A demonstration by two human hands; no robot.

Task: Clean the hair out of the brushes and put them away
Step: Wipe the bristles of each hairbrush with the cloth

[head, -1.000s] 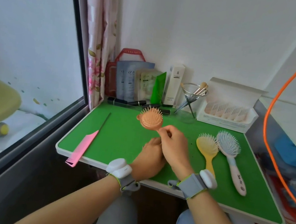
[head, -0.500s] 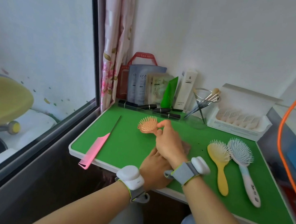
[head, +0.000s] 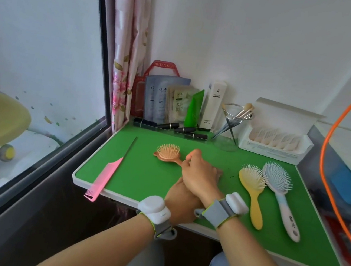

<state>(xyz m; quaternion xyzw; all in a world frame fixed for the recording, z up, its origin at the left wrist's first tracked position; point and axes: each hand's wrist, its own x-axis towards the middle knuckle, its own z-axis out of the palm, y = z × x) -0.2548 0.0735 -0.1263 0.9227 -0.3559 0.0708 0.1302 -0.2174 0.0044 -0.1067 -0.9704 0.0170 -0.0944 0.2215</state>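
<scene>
1. Lowered since a second ago: the small, round-headed plastic orange brush (head: 168, 154), then held with its head in the air, now lies bristles-up on the green-topped desk (head: 141, 184), in the middle of its far half.
2. Right hand (head: 200, 176): crossed over the left, with its fingers curled round the end of the orange brush's handle.
3. Left hand (head: 180, 202): close to the desk's near edge, beneath the right wrist. Its fingers are hidden, so I cannot tell whether they are spread or curled.
4. Governing relation: the orange brush lies left of and beyond both hands. Its long axis runs roughly left to right, with the head toward the left edge and the handle toward my right hand, which is the nearer one.
5. Yellow oval plastic brush (head: 251, 187) and pale blue-and-white plastic brush (head: 279, 186): side by side toward the right edge, handles pointing at the near edge.
6. Pink plastic tail comb (head: 106, 175): at the near-left corner, its teeth overhanging the near edge.
7. Judgement: the orange brush seems set down, so the right hand need only let go.
</scene>
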